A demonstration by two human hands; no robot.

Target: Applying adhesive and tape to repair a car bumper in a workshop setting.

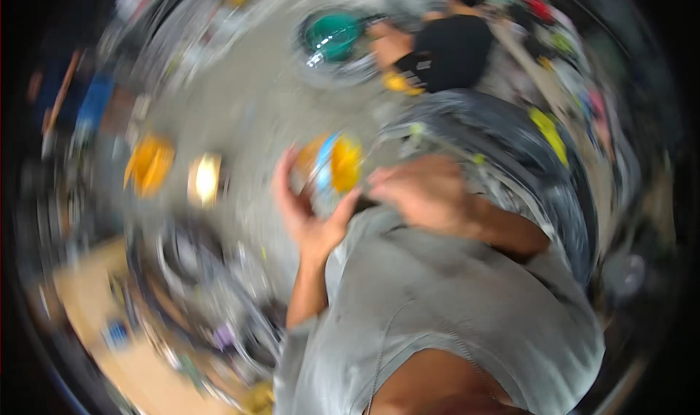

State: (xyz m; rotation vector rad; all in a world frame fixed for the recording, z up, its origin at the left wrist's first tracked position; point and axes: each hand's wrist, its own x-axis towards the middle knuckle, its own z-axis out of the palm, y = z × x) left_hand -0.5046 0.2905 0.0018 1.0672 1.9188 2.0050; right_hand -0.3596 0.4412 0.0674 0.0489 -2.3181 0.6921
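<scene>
In front of my chest, my left hand point(310, 214) curves its thumb and fingers around a round container with a blue band point(324, 163). Its right end shows bright yellow, and motion blur hides what kind of container it is. Just to the right, my right hand point(426, 193) has its fingers curled, with the fingertips close to the container's yellow end. Whatever the right fingers hold is too smeared to name.
Close on my right is a large grey plastic bag point(503, 138). Ahead, a person in a black top point(456, 51) sits by a green basin point(335, 36). An orange container point(149, 165) stands left on the grey floor point(244, 109). Hoses or tyres point(182, 258) and cardboard point(135, 367) lie lower left.
</scene>
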